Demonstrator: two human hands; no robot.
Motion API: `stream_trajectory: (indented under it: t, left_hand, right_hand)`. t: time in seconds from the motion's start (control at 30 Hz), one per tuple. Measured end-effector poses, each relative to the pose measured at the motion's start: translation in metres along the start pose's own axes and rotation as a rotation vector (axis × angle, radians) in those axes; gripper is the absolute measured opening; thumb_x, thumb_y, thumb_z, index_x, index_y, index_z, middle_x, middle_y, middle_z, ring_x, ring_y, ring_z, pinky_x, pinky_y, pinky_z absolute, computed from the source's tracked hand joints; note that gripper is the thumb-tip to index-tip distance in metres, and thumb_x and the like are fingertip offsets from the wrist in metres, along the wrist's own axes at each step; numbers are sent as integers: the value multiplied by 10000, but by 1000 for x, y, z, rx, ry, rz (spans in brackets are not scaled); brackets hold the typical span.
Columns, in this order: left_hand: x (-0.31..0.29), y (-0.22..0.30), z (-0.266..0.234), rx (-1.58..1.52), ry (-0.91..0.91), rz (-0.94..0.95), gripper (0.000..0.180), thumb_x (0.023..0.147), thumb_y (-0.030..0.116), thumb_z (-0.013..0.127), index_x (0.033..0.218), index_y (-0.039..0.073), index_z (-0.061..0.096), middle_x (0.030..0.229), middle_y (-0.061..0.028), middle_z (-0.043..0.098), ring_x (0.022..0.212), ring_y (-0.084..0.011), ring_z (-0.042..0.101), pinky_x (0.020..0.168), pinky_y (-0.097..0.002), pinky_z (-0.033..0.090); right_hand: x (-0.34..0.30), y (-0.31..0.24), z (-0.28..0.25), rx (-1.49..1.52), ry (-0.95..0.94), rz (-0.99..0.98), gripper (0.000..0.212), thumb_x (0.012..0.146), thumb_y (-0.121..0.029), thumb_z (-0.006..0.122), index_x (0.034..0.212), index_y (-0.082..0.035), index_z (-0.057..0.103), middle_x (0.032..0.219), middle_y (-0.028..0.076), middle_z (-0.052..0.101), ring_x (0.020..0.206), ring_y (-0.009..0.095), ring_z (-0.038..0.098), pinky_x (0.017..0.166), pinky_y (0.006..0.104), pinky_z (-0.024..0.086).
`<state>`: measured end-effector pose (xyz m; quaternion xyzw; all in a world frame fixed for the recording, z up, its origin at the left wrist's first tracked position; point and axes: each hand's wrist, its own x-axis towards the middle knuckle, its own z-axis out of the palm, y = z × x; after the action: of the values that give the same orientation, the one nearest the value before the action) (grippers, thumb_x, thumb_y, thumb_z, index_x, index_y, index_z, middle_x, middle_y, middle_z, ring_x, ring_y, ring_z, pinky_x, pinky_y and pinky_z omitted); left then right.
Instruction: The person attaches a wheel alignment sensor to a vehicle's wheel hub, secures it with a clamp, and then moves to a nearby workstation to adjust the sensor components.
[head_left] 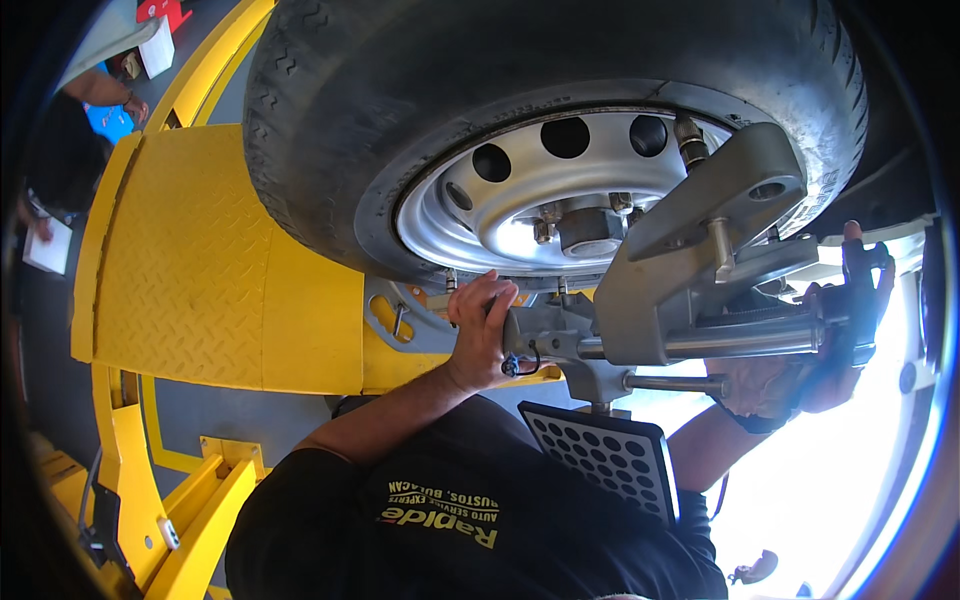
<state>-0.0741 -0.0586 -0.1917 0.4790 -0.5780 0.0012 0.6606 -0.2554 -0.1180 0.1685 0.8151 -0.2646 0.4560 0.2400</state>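
A grey metal wheel clamp (650, 270) spans the lower front of a car wheel with a silver steel rim (540, 190) and a black tyre (330, 140). My left hand (482, 335) grips the clamp's left end, fingers curled over it near the rim's lower edge. At the clamp's right end, my right hand (840, 350) is closed around a dark end piece beside the steel rods; part of the palm is behind the clamp. Below the clamp's middle hangs a target board (605, 460) with black dots on white. The upper clamp arm reaches toward the rim's right side.
A yellow lift ramp (190, 270) with a tread-plate surface runs along the left under the tyre. Yellow lift legs (200, 520) stand lower left. Another person's arm (100, 90) shows at the far upper left. Bright glare fills the lower right.
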Motion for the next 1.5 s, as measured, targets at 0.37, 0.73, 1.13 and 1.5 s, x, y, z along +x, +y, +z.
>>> stream_trajectory:
  t: [0.37, 0.73, 1.13, 1.5]
  left_hand:
    - [5, 0, -1, -24, -36, 42, 1104, 868, 660, 799, 1591, -43, 350, 1515, -225, 373, 1456, -400, 349, 1188, -565, 285]
    - [1, -3, 1, 74, -29, 71, 1121, 873, 704, 778, 1574, -51, 337, 1531, -251, 391, 1436, -392, 384, 1172, -545, 331]
    - [1, -2, -2, 42, -48, 44, 1163, 809, 674, 856, 1581, -29, 344, 1533, -246, 389, 1436, -380, 390, 1191, -548, 309]
    - [2, -7, 8, 41, 83, 116, 1112, 847, 706, 802, 1556, -52, 402, 1528, -263, 436, 1388, -391, 434, 1160, -553, 356]
  right_hand:
    - [4, -10, -2, 1250, 35, 394, 887, 978, -474, 669, 1600, 44, 307, 1418, 343, 601, 1067, 313, 777, 763, 362, 688]
    - [60, -36, -22, 104, -241, 85, 741, 994, -520, 618, 1413, 88, 561, 1166, 242, 727, 768, 195, 762, 650, 271, 592]
    - [98, 13, -36, 48, -498, -477, 759, 998, -618, 565, 1342, 48, 685, 1243, 282, 701, 1093, 366, 735, 866, 399, 595]
    - [65, -52, -39, -184, -365, 200, 381, 1040, -271, 632, 1273, 6, 749, 1100, 146, 794, 1011, 204, 754, 839, 300, 577]
